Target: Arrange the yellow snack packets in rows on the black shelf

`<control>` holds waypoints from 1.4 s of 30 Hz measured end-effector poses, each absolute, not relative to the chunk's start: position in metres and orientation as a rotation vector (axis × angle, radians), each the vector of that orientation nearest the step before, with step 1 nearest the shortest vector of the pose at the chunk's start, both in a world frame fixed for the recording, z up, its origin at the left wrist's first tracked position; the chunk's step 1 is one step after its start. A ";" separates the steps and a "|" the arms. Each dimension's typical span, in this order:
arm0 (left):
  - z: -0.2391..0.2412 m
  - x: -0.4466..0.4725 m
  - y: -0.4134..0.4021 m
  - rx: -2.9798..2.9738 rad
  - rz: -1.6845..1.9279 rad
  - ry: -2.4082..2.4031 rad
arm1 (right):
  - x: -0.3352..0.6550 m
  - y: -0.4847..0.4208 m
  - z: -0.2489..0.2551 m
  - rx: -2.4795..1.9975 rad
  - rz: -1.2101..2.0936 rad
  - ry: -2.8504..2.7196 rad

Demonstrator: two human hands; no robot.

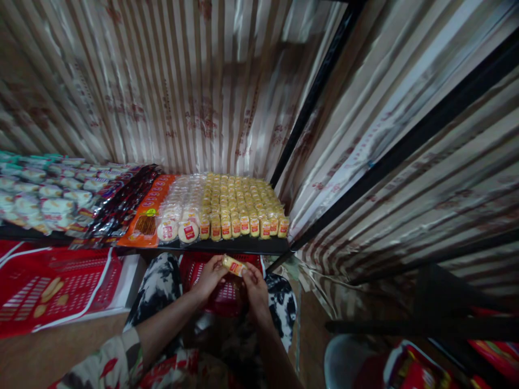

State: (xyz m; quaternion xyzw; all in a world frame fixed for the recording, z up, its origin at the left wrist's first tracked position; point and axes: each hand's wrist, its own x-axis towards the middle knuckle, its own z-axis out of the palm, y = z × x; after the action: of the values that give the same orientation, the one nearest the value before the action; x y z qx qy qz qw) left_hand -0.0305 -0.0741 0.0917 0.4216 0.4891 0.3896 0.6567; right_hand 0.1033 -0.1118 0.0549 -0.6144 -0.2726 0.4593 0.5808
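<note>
Both my hands hold one small yellow snack packet (234, 265) with a red label, just below the front edge of a dark shelf (227, 246). My left hand (210, 277) grips its left end and my right hand (255, 283) grips its right end. Under my hands sits a red plastic basket (225, 298) on my lap. On the shelf right above, several rows of the same yellow packets (239, 202) stand upright, filling its right end.
Left of the yellow packets lie round white cakes in clear wrap (180, 210), an orange pack (148, 213), dark wrappers (125, 200) and pale green-white packs (44, 189). A red carton (57, 286) stands at lower left. Striped foil curtains hang behind and right, with black frame bars (320, 81).
</note>
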 end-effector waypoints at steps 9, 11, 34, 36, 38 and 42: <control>0.095 -0.030 -0.074 1.113 0.749 1.075 | 0.115 -0.095 0.078 -1.335 0.893 -0.608; 0.094 -0.028 -0.075 1.060 0.791 1.050 | 0.111 -0.092 0.078 -1.326 0.909 -0.600; 0.090 -0.003 -0.074 1.417 1.028 1.119 | 0.122 -0.065 0.070 -1.509 0.674 -0.916; 0.094 0.001 -0.072 1.394 1.014 1.048 | 0.124 -0.058 0.070 -1.555 0.583 -0.978; 0.097 0.006 -0.069 1.353 1.006 1.001 | 0.125 -0.052 0.070 -1.585 0.545 -1.009; 0.098 0.017 -0.059 1.234 0.976 0.969 | 0.128 -0.040 0.071 -1.635 0.497 -1.020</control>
State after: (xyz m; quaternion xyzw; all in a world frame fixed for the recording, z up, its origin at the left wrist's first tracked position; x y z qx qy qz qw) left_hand 0.0168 -0.0591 0.0979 0.5328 0.4183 0.4216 0.6029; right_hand 0.1279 -0.0404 0.0713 -0.6892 -0.4299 0.2095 0.5443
